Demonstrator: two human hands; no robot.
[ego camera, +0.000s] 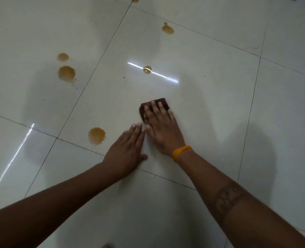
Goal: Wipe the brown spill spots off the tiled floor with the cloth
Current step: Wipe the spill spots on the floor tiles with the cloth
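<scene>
On the floor [219, 122], the right hand [161, 126] presses the cloth [161, 102] flat, fingers straight; the left hand [128, 149] braces, spread. Perhaps a smear remains beneath. Press evenly, then sweep toward the nearest spot [96, 135].

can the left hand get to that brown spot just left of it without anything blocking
Probably yes: the left hand lies flat on the floor close beside the spot, with only bare tile between them.
</scene>
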